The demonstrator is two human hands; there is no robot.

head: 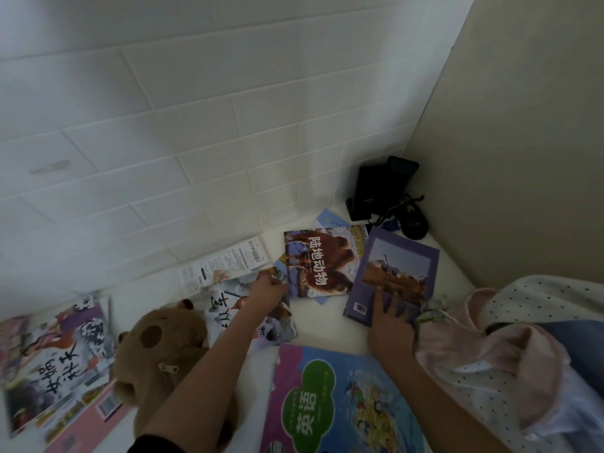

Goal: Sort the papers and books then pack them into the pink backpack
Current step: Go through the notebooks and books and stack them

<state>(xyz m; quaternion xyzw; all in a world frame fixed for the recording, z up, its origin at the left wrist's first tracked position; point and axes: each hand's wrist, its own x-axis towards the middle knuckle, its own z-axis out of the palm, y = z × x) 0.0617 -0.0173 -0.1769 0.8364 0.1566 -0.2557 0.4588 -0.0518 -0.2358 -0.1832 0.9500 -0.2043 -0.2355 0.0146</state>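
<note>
Hands: left hand [266, 287] pinching illustrated book [248, 317], right hand [390, 325] flat on purple book [392, 273].

Dim, cool-toned light; soft shadow across the upper-left wall [163, 109]; wide-angle bending at the edges; overall soft focus; no glare.

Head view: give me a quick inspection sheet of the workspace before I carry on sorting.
Surface: white tabletop, books scattered flat.
Job's things: camel book overlaps other books; purple book beside it; large English book nearest; book pile far left; pink backpack at right.
Clutter: brown plush toy; printed leaflet.
Hands: left hand holds an illustrated book; right hand flat on the purple book.
Cables: black cord beside black devices.
Surroundings: white brick-pattern wall; beige panel.
</note>
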